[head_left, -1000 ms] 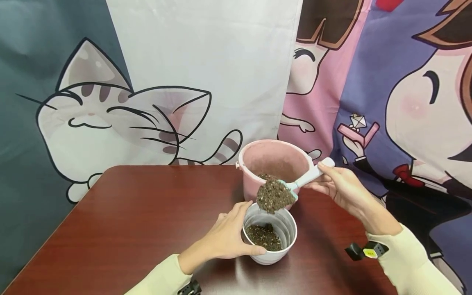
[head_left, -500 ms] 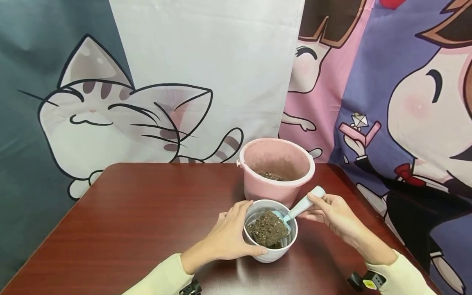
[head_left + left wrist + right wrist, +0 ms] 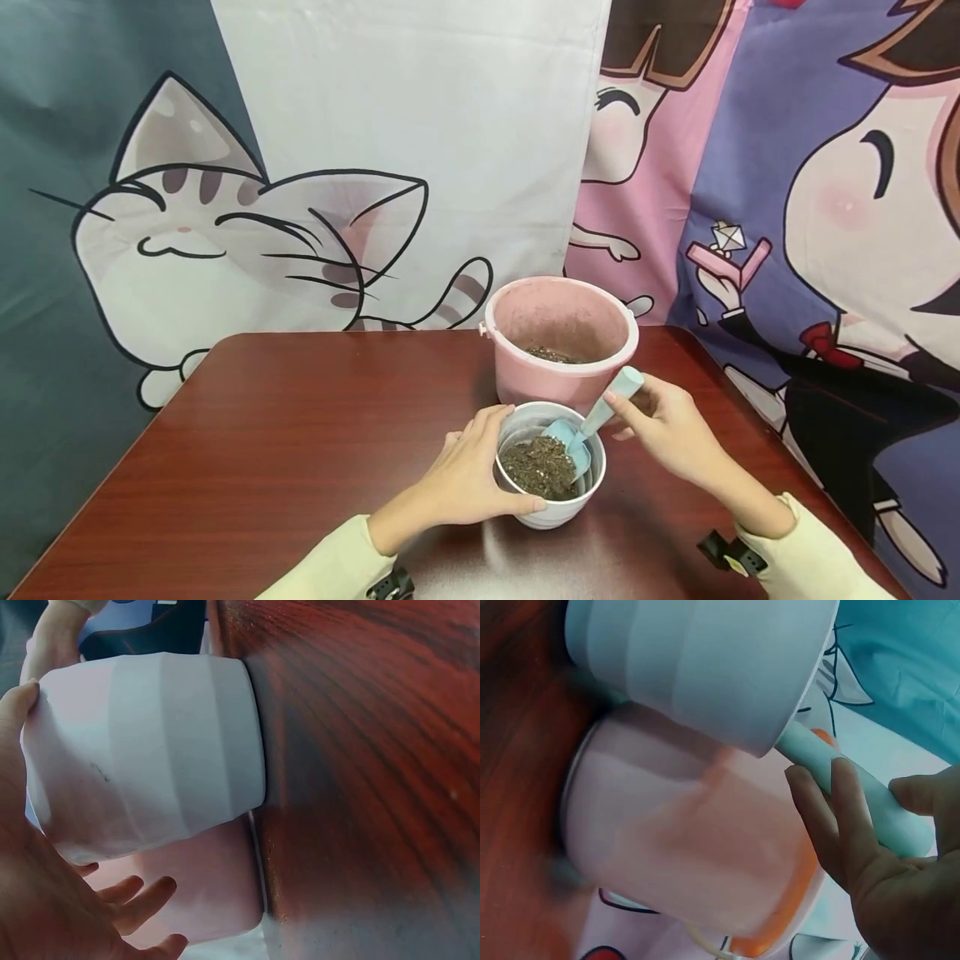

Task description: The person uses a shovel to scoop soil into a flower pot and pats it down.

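In the head view my left hand (image 3: 468, 479) holds the white ribbed pot (image 3: 551, 518) by its left side, thumb along the near rim. The left wrist view shows the thumb and forefinger around the pot (image 3: 150, 750), while the other fingers reach past it. Dark soil (image 3: 538, 468) lies inside. My right hand (image 3: 675, 432) grips the pale blue handle of a small trowel (image 3: 615, 397), tilted down into the pot, its blade partly bare beside the soil. Fingers and thumb pinch that trowel (image 3: 862, 791) in the right wrist view; the pot hides its blade there.
A pink bucket (image 3: 547, 383) with some soil low inside stands directly behind the pot. Both are on a reddish-brown wooden table (image 3: 337, 417). A cartoon-printed cloth (image 3: 420, 108) hangs behind the table's far edge.
The right hand has brought the loaded trowel down and left from above the pot into it. Soil has slid off the blade, and the pot's soil stands higher. The left hand keeps its hold.
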